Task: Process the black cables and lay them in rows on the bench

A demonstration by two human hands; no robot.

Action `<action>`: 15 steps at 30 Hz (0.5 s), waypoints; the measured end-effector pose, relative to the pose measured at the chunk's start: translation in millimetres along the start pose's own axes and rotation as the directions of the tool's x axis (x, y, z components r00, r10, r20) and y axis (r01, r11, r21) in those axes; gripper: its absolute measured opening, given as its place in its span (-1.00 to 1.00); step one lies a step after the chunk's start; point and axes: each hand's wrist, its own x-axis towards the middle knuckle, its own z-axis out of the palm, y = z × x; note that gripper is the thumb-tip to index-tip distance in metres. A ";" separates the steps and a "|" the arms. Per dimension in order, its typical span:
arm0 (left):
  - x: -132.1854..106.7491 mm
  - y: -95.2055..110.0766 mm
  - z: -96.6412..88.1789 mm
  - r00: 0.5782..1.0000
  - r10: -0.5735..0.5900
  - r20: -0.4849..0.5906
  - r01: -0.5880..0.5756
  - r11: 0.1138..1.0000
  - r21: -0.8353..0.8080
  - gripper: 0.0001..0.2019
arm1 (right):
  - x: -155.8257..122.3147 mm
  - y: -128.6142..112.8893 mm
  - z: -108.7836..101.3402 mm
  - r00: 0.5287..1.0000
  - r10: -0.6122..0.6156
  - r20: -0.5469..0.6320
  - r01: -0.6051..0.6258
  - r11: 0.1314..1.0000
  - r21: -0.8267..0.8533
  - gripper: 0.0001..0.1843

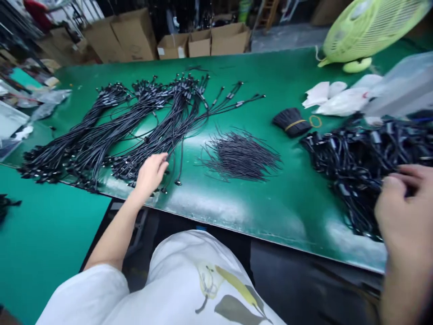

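Note:
My left hand (152,174) is over the near end of the rightmost bundle of long black cables (176,113). Its fingers are loosely bent, with a gap between thumb and forefinger and nothing visible in them. At the right edge, my right hand (404,212) is at a heap of coiled black cables (358,158). Its thumb and fingers are curled together on a cable there; motion blurs it a little. Between the hands lies a loose pile of thin black ties (243,155). Behind it is a bundle of black ties (291,122) held by a yellow rubber band.
Two more cable bundles (77,131) lie on the green table (233,203) at the left. A yellow rubber band (315,121), white crumpled packaging (341,99) and a lime-green fan (372,29) are at the back right. Open cardboard boxes (230,40) stand behind the table.

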 end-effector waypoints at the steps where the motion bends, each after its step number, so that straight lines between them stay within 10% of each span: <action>1: 13.6 -14.0 -4.3 0.999 -0.041 -0.018 0.042 0.994 0.097 -0.65 | 9.2 -17.5 5.0 0.987 0.112 -0.115 -0.116 0.993 -0.031 -0.50; 6: 71.7 -36.6 11.9 0.984 -0.169 0.052 0.136 0.909 0.395 -0.56 | 59.9 -83.7 53.6 0.984 0.118 0.130 -0.127 0.990 0.064 -0.69; 15: 93.6 -13.2 42.6 0.988 -0.085 0.127 0.050 0.966 0.255 -0.66 | 122.4 -162.4 125.9 0.854 -0.189 0.485 0.098 0.974 0.206 -0.70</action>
